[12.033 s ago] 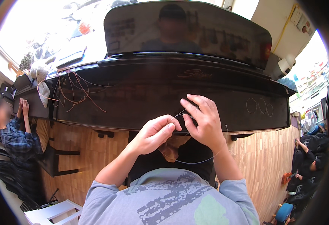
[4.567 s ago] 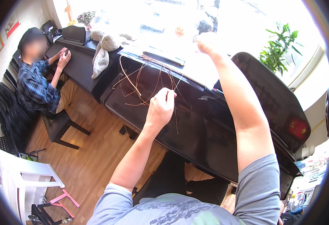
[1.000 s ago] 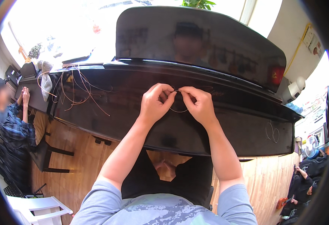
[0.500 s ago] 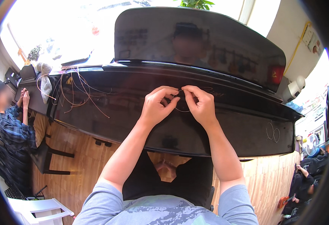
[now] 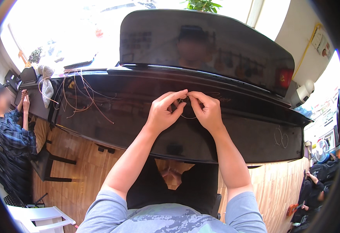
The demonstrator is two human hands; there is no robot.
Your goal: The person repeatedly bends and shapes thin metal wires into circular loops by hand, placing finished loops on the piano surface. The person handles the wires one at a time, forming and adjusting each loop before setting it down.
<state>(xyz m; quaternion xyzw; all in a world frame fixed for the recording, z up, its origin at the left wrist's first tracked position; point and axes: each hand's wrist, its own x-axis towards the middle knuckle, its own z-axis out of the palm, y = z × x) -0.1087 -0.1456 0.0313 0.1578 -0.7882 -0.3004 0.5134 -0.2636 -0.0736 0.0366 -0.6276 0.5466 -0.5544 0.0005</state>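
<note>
Both my hands are raised over the closed lid of a black upright piano [image 5: 240, 143], fingertips almost meeting. Between them a thin pale wire [image 5: 188, 118] bends into a small loop that hangs below the fingers. My left hand [image 5: 163, 110] is closed in a pinch on the wire, thumb and forefinger slightly apart at the tips. My right hand [image 5: 207, 112] pinches it from the other side. The wire's ends are hidden by the fingers. To the right on the lid lies another pale wire [image 5: 281, 139], coiled in a figure eight.
Several long copper-coloured wires [image 5: 100, 110] sprawl over the piano's left end. A raised black panel [image 5: 154, 42] stands behind my hands. At the far left a seated person [image 5: 13, 128] rests both hands on a dark table. A white chair [image 5: 42, 217] stands at lower left.
My fingertips have come closer together at the top of the loop, and my left fingers have shifted slightly. The wire stays in both hands; the loop hangs a little lower.
</note>
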